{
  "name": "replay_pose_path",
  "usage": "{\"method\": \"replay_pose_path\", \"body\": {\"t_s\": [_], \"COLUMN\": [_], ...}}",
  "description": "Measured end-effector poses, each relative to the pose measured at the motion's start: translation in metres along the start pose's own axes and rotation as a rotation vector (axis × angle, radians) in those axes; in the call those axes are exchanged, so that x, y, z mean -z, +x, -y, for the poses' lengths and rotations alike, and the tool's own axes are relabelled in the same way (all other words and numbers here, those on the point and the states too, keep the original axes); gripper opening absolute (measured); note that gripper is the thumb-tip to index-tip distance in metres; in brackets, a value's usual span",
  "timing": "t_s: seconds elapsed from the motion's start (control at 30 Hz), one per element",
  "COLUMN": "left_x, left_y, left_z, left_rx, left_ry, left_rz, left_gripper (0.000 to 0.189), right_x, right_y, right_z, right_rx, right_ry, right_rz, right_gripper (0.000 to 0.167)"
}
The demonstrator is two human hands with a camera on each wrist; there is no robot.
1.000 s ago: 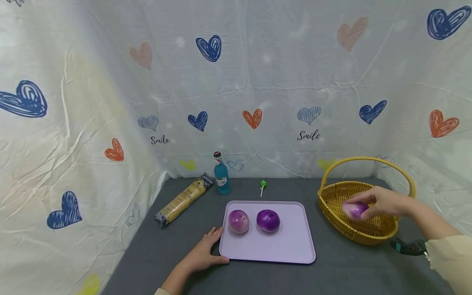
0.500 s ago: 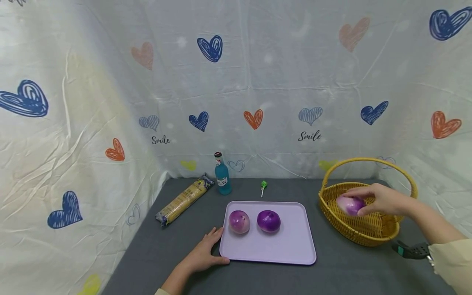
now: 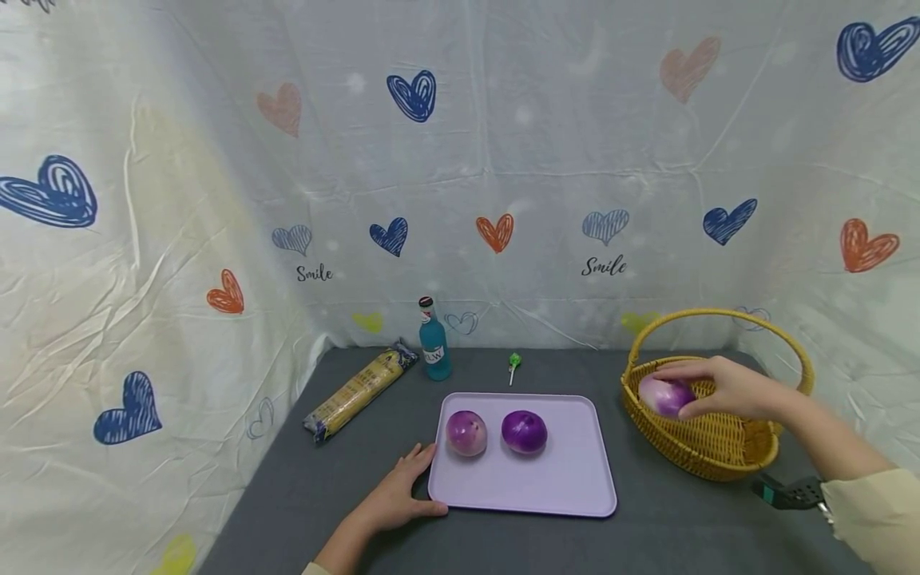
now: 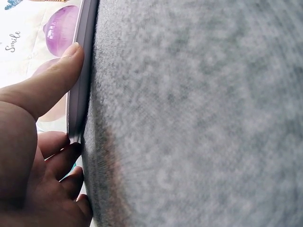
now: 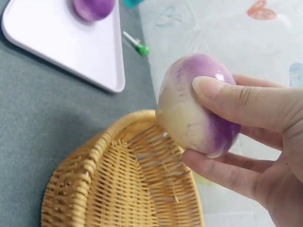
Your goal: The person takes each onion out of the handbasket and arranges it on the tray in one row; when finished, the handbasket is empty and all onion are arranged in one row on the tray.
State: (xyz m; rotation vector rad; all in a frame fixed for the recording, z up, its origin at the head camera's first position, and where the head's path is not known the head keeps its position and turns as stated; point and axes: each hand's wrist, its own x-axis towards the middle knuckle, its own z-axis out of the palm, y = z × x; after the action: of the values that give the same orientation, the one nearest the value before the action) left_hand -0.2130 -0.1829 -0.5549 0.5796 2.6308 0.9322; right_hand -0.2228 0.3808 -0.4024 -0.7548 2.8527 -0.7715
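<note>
In the head view my right hand (image 3: 733, 390) grips a purple-and-white onion (image 3: 666, 397) over the left part of the yellow wicker basket (image 3: 672, 458). The right wrist view shows the thumb on one side of this onion (image 5: 199, 106) and fingers on the other; the basket (image 5: 90, 175) lies beyond. My left hand (image 3: 394, 493) spreads around the near left corner of a pale lilac tray (image 3: 546, 489), thumb at its front edge and fingers at its left edge. A pinkish-purple onion (image 3: 465, 434) and a darker purple onion (image 3: 524, 432) sit apart on the tray.
Behind the tray stand a blue bottle (image 3: 434, 343) and a green lollipop (image 3: 513, 363) lying down. A yellow packet (image 3: 359, 391) lies at the back left of the dark grey table (image 3: 287, 511). The basket's tall handle (image 3: 707, 311) arches above its bowl.
My right hand has moved left with the onion, from over the middle of the basket towards its left rim, slightly raised. The left hand and the tray stay in place.
</note>
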Motion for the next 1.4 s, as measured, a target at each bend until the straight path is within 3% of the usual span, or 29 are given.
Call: {"method": "replay_pose_path", "body": {"t_s": [0.43, 0.6, 0.93, 1.4], "left_x": [0.000, 0.001, -0.001, 0.000], "left_y": [0.002, 0.001, 0.000, 0.001], "left_z": [0.001, 0.000, 0.001, 0.000], "left_rx": [-0.002, -0.004, -0.034, -0.022], "left_ry": [0.004, 0.000, -0.008, -0.010], "left_rz": [0.004, 0.004, -0.007, -0.010], "left_gripper": [0.106, 0.106, 0.104, 0.105], "right_x": [-0.015, -0.020, -0.035, -0.063], "right_y": [0.013, 0.020, 0.037, 0.056], "right_z": [0.016, 0.020, 0.021, 0.028], "right_rx": [0.062, 0.098, 0.086, 0.125], "right_ry": [-0.033, 0.012, 0.084, 0.170], "right_rz": [-0.052, -0.032, -0.015, -0.002], "right_gripper": [0.059, 0.059, 0.059, 0.056]}}
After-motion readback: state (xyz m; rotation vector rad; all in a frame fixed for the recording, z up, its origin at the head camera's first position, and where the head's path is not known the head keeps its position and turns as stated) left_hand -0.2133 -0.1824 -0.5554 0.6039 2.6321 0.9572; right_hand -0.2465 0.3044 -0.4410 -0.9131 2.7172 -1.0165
